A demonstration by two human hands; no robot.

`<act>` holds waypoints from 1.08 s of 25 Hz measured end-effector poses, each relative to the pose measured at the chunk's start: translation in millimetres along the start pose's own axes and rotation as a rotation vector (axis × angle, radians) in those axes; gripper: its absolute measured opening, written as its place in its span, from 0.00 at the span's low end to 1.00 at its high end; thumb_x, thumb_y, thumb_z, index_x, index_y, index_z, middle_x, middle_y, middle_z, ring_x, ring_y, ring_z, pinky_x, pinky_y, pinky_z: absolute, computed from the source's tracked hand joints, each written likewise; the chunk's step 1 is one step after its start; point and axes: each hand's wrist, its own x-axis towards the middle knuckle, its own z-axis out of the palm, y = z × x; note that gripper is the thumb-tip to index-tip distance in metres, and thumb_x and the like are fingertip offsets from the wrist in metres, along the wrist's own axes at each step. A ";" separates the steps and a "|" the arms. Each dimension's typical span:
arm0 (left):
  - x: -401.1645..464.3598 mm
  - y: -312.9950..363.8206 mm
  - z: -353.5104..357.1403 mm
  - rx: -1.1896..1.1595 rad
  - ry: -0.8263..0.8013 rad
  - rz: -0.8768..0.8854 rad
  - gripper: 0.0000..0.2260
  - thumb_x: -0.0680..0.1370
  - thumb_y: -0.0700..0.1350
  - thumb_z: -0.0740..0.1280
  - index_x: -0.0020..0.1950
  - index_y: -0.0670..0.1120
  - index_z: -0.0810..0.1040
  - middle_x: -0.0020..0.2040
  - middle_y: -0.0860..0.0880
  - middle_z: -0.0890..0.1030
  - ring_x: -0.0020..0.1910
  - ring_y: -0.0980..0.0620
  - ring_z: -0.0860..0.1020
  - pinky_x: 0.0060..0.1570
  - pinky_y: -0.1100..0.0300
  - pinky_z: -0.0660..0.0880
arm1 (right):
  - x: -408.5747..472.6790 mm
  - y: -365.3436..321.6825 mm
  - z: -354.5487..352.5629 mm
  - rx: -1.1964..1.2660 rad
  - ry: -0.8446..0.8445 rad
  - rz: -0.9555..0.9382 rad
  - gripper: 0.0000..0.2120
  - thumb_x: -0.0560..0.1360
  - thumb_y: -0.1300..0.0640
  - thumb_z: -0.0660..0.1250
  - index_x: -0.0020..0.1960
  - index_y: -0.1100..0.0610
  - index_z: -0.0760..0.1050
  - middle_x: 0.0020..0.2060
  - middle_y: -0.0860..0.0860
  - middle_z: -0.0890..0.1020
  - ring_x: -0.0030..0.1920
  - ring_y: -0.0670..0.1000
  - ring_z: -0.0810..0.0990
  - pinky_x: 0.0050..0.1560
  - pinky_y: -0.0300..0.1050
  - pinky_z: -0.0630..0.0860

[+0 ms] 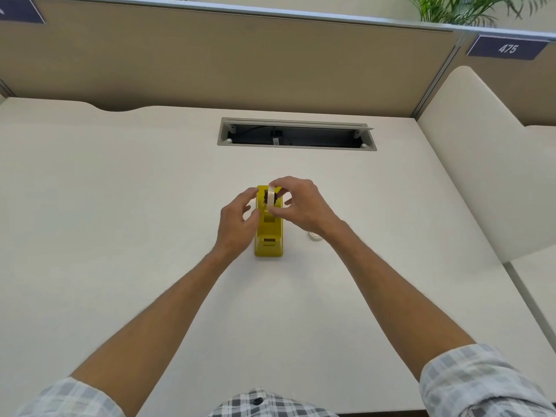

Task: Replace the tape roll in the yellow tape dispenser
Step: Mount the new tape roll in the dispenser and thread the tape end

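Pale office surface (120, 206) bounded by tan partition (210, 61). Right hand (304, 206): clear tape roll (271, 196) pinched upright between thumb and fingers, held at top of yellow tape dispenser (268, 233). Left hand (237, 224): fingers curled against dispenser's left side, steadying it. Dispenser stood mid-surface. Second small roll (314, 236) laid flat just right of dispenser, partly hidden by right wrist. Open cable tray (296, 135) set behind.
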 end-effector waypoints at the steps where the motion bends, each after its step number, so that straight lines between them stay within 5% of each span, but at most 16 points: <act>1: -1.4 10.0 0.0 -0.072 0.010 -0.024 0.17 0.79 0.40 0.66 0.67 0.45 0.75 0.62 0.52 0.79 0.61 0.55 0.78 0.60 0.62 0.76 | -2.7 -2.9 -3.3 0.021 0.012 -0.003 0.21 0.71 0.56 0.75 0.62 0.59 0.78 0.55 0.52 0.82 0.50 0.50 0.82 0.50 0.46 0.82; 7: -12.7 44.3 -1.2 -0.398 -0.037 -0.153 0.16 0.73 0.45 0.74 0.60 0.46 0.81 0.52 0.51 0.85 0.53 0.57 0.83 0.55 0.58 0.79 | -24.1 -18.7 -21.9 0.082 0.111 -0.057 0.22 0.67 0.62 0.75 0.61 0.59 0.78 0.55 0.52 0.82 0.49 0.47 0.82 0.49 0.44 0.82; 14: -29.6 71.0 -11.0 -0.404 -0.049 -0.165 0.14 0.72 0.44 0.75 0.57 0.49 0.83 0.48 0.54 0.86 0.50 0.58 0.84 0.53 0.61 0.78 | -49.0 -31.6 -34.5 0.074 0.212 -0.112 0.26 0.68 0.56 0.78 0.63 0.57 0.77 0.55 0.51 0.82 0.48 0.47 0.81 0.48 0.43 0.81; 18: -41.5 79.8 -20.9 -0.429 -0.101 -0.160 0.14 0.72 0.43 0.75 0.57 0.48 0.83 0.49 0.52 0.86 0.52 0.56 0.83 0.57 0.58 0.77 | -62.3 -40.1 -45.4 -0.019 0.143 -0.149 0.29 0.68 0.48 0.77 0.66 0.52 0.74 0.58 0.47 0.79 0.49 0.44 0.78 0.45 0.42 0.79; 22: -44.2 82.0 -33.8 -0.416 -0.221 -0.172 0.15 0.72 0.43 0.74 0.59 0.45 0.82 0.51 0.49 0.86 0.55 0.53 0.83 0.62 0.55 0.75 | -70.7 -43.3 -58.0 -0.066 0.031 -0.167 0.26 0.72 0.52 0.73 0.68 0.48 0.73 0.58 0.45 0.76 0.48 0.44 0.76 0.44 0.39 0.76; 27: -45.0 82.9 -38.4 -0.439 -0.348 -0.213 0.13 0.74 0.43 0.72 0.58 0.43 0.83 0.52 0.47 0.85 0.56 0.50 0.82 0.61 0.57 0.76 | -70.5 -39.9 -64.7 -0.042 0.027 -0.153 0.15 0.72 0.47 0.74 0.57 0.49 0.80 0.51 0.43 0.79 0.46 0.45 0.77 0.42 0.42 0.76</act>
